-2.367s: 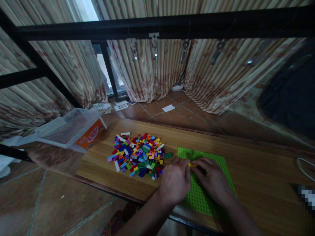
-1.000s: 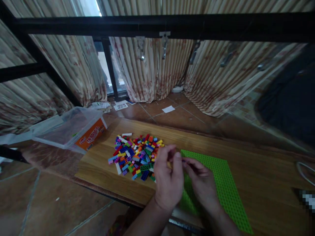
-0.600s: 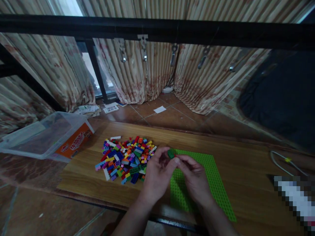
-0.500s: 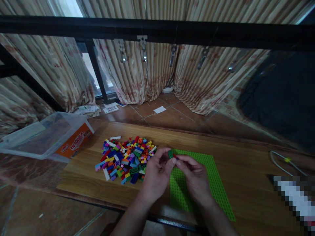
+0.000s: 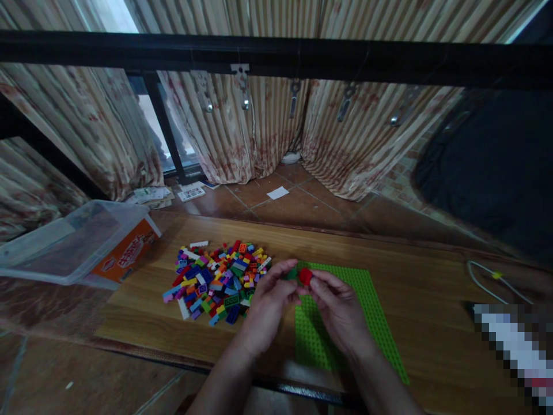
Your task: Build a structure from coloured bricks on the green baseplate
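Observation:
Between the thumb and fingers of my left hand [image 5: 270, 302] is a green brick [image 5: 292, 274], partly covered by the fingers. My right hand [image 5: 341, 308] pinches a red brick [image 5: 306, 276] at its fingertips, just beside the green one. Whether the two bricks touch is hard to make out. Both hands are raised over the left part of a bright green studded baseplate [image 5: 367, 323]. Left of my left hand lies a loose heap of small coloured bricks [image 5: 216, 279] on the wooden tabletop [image 5: 142, 305].
A clear plastic bin [image 5: 64, 245] with an orange label stands at the table's left end. On the right are a pale looped cord [image 5: 479, 282] and a pixelated object [image 5: 514, 351]. A dark horizontal bar [image 5: 276, 55] with metal hooks crosses the view beyond the table.
The red brick, mostly hidden before, now shows plainly in my right fingertips. The green brick has shifted lower and left in my left hand. The whole view has moved slightly.

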Action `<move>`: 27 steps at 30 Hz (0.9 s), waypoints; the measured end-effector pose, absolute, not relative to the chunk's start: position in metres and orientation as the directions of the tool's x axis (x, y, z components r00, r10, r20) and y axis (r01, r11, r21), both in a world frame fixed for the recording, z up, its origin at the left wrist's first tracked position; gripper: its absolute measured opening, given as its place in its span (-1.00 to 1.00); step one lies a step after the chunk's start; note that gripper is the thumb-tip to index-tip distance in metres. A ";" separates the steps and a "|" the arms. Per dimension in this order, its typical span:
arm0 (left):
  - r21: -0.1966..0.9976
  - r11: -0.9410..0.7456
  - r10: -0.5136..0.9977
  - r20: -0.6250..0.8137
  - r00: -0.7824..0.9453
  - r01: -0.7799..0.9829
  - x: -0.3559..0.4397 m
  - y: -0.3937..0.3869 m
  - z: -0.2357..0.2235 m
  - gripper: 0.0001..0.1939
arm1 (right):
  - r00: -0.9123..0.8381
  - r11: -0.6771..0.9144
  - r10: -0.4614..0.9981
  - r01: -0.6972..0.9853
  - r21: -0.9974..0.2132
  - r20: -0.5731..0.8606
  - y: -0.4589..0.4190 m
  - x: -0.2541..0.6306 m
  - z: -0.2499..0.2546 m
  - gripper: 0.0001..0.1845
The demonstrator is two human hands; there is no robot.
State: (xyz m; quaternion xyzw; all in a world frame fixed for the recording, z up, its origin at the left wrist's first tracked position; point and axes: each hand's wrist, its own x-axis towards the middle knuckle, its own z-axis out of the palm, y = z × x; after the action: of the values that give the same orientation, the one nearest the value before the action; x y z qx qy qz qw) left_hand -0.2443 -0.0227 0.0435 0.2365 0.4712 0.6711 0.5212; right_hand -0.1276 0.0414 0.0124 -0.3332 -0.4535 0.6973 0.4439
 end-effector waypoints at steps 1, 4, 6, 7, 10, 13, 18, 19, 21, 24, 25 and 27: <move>0.912 -0.014 0.923 -0.146 -0.357 -0.410 -0.244 -0.022 0.043 -0.65 | -0.378 -0.159 0.925 -0.273 -0.949 -0.046 0.041 -0.127 0.012 -0.82; 0.984 -0.037 0.914 -0.037 -0.403 -0.173 -0.243 -0.021 0.040 -0.79 | -0.378 -0.081 0.925 -0.151 -0.985 -0.018 0.041 -0.126 0.010 -0.83; 0.995 -0.050 0.907 0.007 -0.421 -0.090 -0.242 -0.021 0.037 -0.87 | -0.390 -0.086 0.920 -0.119 -0.989 -0.033 0.040 -0.125 0.009 -0.84; 0.996 -0.050 0.904 0.013 -0.427 -0.076 -0.242 -0.021 0.036 -0.88 | -0.398 -0.102 0.916 -0.116 -0.988 -0.047 0.040 -0.124 0.009 -0.83; 0.993 -0.051 0.908 0.002 -0.418 -0.105 -0.241 -0.021 0.034 -0.88 | -0.404 -0.159 0.910 -0.146 -0.976 -0.088 0.039 -0.124 0.007 -0.80; 0.982 -0.050 0.922 -0.025 -0.386 -0.184 -0.242 -0.022 0.034 -0.87 | -0.417 -0.213 0.901 -0.183 -0.960 -0.120 0.039 -0.125 0.004 -0.79; 0.982 -0.012 0.921 -0.062 -0.384 -0.187 -0.246 -0.024 0.034 -0.87 | -0.452 -0.270 0.880 -0.215 -0.939 -0.149 0.037 -0.125 -0.002 -0.80; 0.984 -0.005 0.923 -0.065 -0.380 -0.181 -0.247 -0.024 0.034 -0.86 | -0.454 -0.276 0.879 -0.225 -0.934 -0.150 0.037 -0.125 -0.003 -0.80; 0.984 0.001 0.930 -0.066 -0.363 -0.178 -0.249 -0.025 0.033 -0.83 | -0.458 -0.278 0.877 -0.236 -0.931 -0.146 0.037 -0.125 -0.005 -0.81; 0.992 0.019 0.934 -0.064 -0.352 -0.128 -0.254 -0.026 0.033 -0.84 | -0.461 -0.221 0.879 -0.168 -0.961 -0.121 0.036 -0.127 -0.006 -0.81; 0.997 0.037 0.928 -0.062 -0.368 -0.072 -0.258 -0.027 0.034 -0.86 | -0.465 -0.169 0.880 -0.122 -0.978 -0.094 0.035 -0.128 -0.006 -0.81; 0.991 0.095 0.908 -0.049 -0.417 0.091 -0.266 -0.028 0.036 -0.87 | -0.474 -0.005 0.880 -0.022 -1.000 0.006 0.030 -0.132 -0.007 -0.85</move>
State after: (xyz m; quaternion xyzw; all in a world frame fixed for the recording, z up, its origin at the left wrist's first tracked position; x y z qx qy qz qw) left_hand -0.2659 -0.0282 0.0359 0.3905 0.6392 0.5475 0.3729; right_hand -0.1319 0.0303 -0.0071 -0.3567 -0.6017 0.6125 0.3682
